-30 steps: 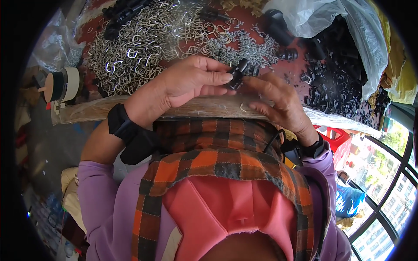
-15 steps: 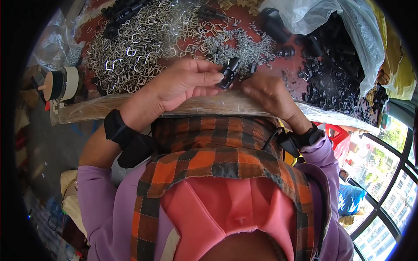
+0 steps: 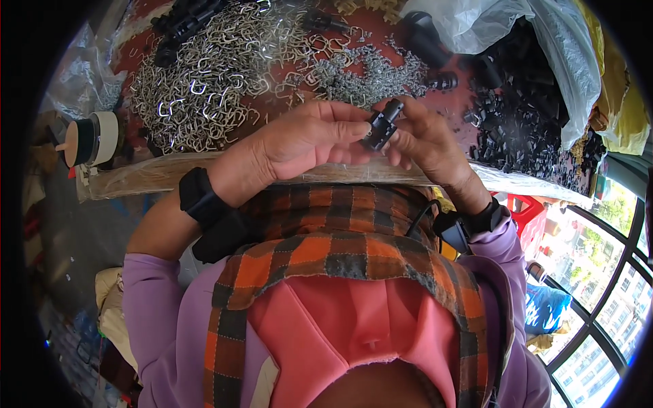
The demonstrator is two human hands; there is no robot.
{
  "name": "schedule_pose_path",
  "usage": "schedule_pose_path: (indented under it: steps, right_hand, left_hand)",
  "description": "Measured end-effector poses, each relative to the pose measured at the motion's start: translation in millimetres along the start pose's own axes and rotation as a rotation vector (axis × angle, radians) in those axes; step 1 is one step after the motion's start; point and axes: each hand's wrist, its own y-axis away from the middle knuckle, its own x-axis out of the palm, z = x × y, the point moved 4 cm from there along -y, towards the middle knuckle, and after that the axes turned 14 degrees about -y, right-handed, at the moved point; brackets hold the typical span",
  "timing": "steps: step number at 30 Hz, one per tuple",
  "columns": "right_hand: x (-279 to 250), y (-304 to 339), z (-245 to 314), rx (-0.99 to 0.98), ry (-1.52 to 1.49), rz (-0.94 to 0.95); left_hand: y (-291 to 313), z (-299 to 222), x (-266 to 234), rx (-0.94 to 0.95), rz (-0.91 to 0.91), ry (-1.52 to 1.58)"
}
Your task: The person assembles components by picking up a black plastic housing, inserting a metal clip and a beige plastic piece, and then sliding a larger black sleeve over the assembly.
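Pinched between the thumb and fingers of the left hand (image 3: 309, 139) is a small black plastic part (image 3: 382, 126), tilted, with its top leaning right. It's held up over the near side of the red tabletop (image 3: 445, 102), right in front of the person. Right hand (image 3: 430, 141) is in there too, thumb and fingertips curled in at the part's right side, but honestly can't tell if they're gripping it or some tiny piece against it, the fingers cover too much.

Just beyond the hands is a scatter of little silvery bits (image 3: 374, 71), and off to the left a big heap of bent metal hooks (image 3: 197, 95), lots of them U-shaped. Right side has a messy pile of small black pieces (image 3: 513, 126), with a clear plastic bag (image 3: 575, 81) draped beside it. Fat black cylinder (image 3: 428, 42) lies near the silvery bits. Far left there's a pale roll (image 3: 105, 138) near the table edge, and the person's wearing an orange-and-black checked apron (image 3: 340, 212).
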Motion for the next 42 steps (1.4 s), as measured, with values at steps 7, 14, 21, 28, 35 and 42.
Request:
schedule_pose_path:
  steps: [7,14,21,28,35,42]
  right_hand:
    - [-6.0,2.0,-6.3,-0.264,-0.042,-0.027]
    - [5.1,14.9,15.9,-0.729,0.874,-0.056]
    - [-11.3,8.9,4.9,-0.241,0.074,-0.18]
    - [-6.8,10.3,7.4,-0.28,0.029,-0.163]
    - [9.2,12.8,18.6,-0.553,0.464,-0.188]
    - [22.3,17.1,27.7,-0.784,0.804,-0.202]
  left_hand:
    - [0.6,-3.8,2.5,0.098,0.072,0.086]
    - [-0.6,-3.6,3.7,0.065,0.056,0.117]
    - [-1.4,-5.5,-1.8,0.081,-0.024,0.113]
    - [-1.8,-3.5,-0.6,0.068,-0.038,0.115]
    - [-2.2,-4.0,5.5,0.042,-0.03,0.121]
    - [-1.5,-5.0,8.4,0.025,0.04,0.129]
